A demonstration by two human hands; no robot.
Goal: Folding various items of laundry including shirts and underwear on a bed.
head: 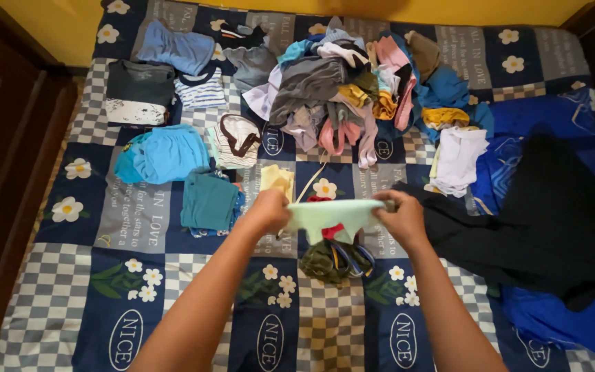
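Observation:
My left hand (pixel 268 211) and my right hand (pixel 399 218) each grip one end of a small pale green garment (pixel 332 215), stretched flat between them above the bed. Under it lie a red piece (pixel 330 230) and a crumpled olive green garment with striped trim (pixel 335 260). A folded yellow item (pixel 277 180) rests just beyond my left hand.
A big mixed heap of clothes (pixel 352 89) sits at the bed's far middle. Folded stacks lie on the left: teal (pixel 209 201), light blue (pixel 163 154), striped (pixel 201 88), dark grey (pixel 139 89). A black garment (pixel 552 213) and blue cloth (pixel 552 114) cover the right. A white piece (pixel 459 158) lies nearby.

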